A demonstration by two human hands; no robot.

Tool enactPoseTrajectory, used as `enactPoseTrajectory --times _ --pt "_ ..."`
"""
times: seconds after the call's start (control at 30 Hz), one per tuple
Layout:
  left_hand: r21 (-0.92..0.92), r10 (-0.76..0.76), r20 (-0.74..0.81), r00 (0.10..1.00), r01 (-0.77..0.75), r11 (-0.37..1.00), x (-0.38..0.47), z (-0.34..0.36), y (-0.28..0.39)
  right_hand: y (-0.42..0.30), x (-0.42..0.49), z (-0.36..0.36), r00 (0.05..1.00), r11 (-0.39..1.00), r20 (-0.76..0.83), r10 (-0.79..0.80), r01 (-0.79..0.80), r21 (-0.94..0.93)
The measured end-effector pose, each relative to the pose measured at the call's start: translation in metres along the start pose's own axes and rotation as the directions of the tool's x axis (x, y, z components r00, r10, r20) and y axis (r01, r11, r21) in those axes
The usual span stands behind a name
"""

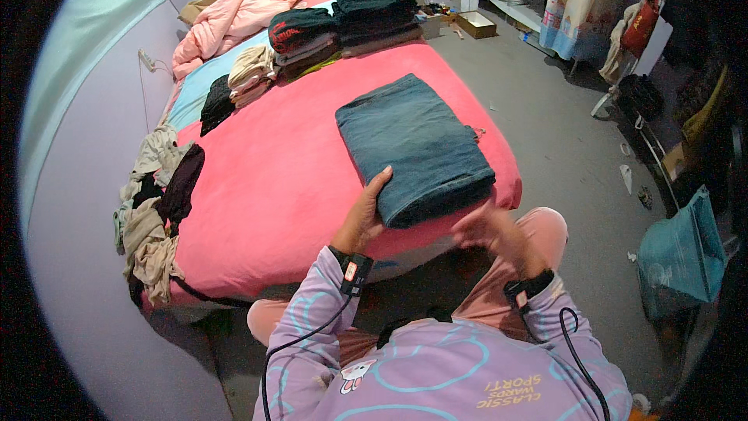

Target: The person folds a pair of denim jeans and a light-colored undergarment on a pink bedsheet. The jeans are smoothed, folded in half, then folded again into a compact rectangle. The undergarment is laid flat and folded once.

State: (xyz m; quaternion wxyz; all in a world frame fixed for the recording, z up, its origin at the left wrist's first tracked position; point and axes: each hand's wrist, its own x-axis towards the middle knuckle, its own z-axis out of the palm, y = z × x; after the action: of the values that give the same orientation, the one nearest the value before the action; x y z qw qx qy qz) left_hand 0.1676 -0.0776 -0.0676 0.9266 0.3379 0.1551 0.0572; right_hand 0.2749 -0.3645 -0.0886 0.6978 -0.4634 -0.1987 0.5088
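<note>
Folded blue denim [415,140], likely jeans, lies in a thick rectangle on the pink bed cover [280,187] in front of me. My left hand [368,204] grips its near left corner, thumb along the side and on top, the other fingers mostly hidden. My right hand [494,234] is motion-blurred just off the near right corner. It holds nothing, and its fingers look extended. A small cord or tag [479,133] sticks out at the denim's right edge.
Folded dark clothes [374,11], a beige stack [252,73] and a black folded garment [217,105] line the bed's far side. Loose clothes [149,234] hang over the left edge. A pink quilt [251,11] lies farther back. A teal bin [678,257] stands right on the floor.
</note>
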Motion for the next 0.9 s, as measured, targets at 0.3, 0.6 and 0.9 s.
enactPoseTrajectory --times 0.3,0.6,0.9 --pt "0.174 -0.135 -0.083 0.987 0.148 0.974 -0.033 -0.008 0.01 0.02 0.055 0.06 0.989 0.792 -0.062 -0.132 0.143 0.593" --pt "0.419 0.029 0.073 0.997 -0.057 0.906 -0.086 -0.007 0.045 -0.054 0.052 0.121 0.997 0.977 -0.078 -0.016 0.032 0.213" --pt "0.459 0.137 0.298 0.945 -0.268 0.847 -0.066 -0.15 0.208 -0.17 0.085 0.209 0.938 0.95 0.15 -0.313 0.31 0.044"
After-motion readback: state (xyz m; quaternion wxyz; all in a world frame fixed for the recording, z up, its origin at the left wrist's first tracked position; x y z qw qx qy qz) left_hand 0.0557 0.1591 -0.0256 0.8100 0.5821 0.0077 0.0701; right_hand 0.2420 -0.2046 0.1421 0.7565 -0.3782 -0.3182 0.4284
